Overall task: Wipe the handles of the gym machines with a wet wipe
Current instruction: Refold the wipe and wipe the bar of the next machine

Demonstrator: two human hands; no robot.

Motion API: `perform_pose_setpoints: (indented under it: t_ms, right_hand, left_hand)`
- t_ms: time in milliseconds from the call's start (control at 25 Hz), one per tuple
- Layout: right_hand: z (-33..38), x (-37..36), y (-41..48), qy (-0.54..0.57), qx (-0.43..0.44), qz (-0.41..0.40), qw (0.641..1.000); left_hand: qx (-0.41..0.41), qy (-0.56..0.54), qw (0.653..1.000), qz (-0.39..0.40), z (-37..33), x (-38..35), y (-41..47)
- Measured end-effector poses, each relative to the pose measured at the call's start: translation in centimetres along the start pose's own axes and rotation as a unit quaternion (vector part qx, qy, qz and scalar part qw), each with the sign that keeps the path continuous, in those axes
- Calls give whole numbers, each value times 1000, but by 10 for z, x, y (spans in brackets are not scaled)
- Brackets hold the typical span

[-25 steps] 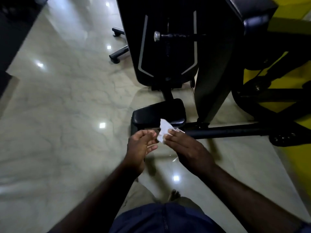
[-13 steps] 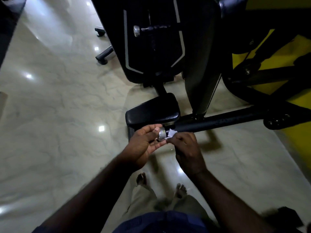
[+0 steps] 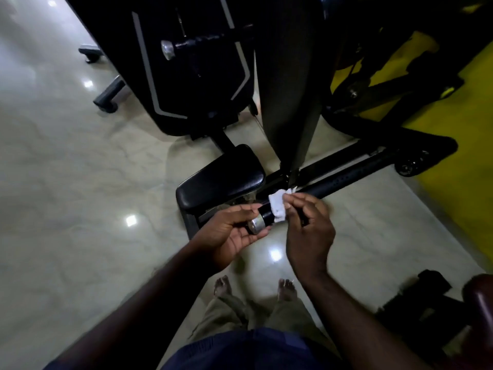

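Item: handle (image 3: 264, 219), black bar w/ chrome end cap.
L hand (image 3: 232, 233) cups the capped end, fingers curled round it. R hand (image 3: 310, 231) pinches wet wipe (image 3: 277, 209), draped over bar just beside cap.
Progress (est.): wiping barely begun; rest of bar + upper handle (image 3: 202, 42) likely still to do.
Setting: glossy marble floor (image 3: 66, 182), yellow flooring (image 3: 466, 188) at right, seat pad (image 3: 221, 180) behind hands. Dim room.

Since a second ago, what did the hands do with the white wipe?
The wet wipe went from the air in front of the person onto the black handle, near its silver end. The right hand now holds it wrapped there, and the left hand has moved to grip the handle's end. The black pad stayed put.
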State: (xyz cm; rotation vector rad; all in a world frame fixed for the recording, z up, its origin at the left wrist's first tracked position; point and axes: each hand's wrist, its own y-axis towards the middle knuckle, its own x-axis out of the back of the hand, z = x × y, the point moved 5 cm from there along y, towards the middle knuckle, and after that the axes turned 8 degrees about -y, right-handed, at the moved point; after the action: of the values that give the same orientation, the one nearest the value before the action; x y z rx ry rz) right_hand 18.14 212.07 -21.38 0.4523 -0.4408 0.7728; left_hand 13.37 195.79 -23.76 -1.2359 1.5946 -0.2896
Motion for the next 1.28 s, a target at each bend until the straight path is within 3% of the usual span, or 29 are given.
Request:
perform_pose_setpoints:
  t_ms: [200,280,400,520,640,720,760,840,920,1000,1160,1200,1280]
  right_hand:
    - [10,-1,-23,-166,189,103,962]
    - [9,2,-17,-207,174,77,960]
    - [28,-14,-34,-175,155,90,968]
    - [26,-16,-23,-207,276,179,921]
    - [-16,12,58,-269,209,104,935]
    - [-26,24,83,-294,111,14,949]
    - [-16,16,72,-280,67,7,958]
    - [20,-13,18,-223,113,60,966]
    - [35,-23,-25,-217,227,142,939]
    - [10,-1,16,-259,261,133,920]
    - [-71,51,133,-255,78,19,964]
    - [-66,41,123,-237,39,36,970]
    - [-27,10,63,-186,81,105,974]
  left_hand:
    - [25,84,992,86,-11,3,10]
    - [-24,187,979,82,-23,3,12]
    - [-156,356,919,69,-46,1,2]
    - [-202,451,865,84,-62,-3,-8]
    - [-208,503,832,107,-66,-9,0]
    - [-197,511,828,118,-64,-10,3]
    - [-190,505,834,118,-62,-10,4]
    - [-195,501,834,121,-62,-10,5]
    - [-211,523,816,127,-64,-14,2]
    - [-238,555,789,114,-65,-22,-1]
    - [-299,617,725,67,-64,-49,0]
    - [-296,629,718,47,-63,-54,3]
    - [-288,642,711,14,-61,-62,10]
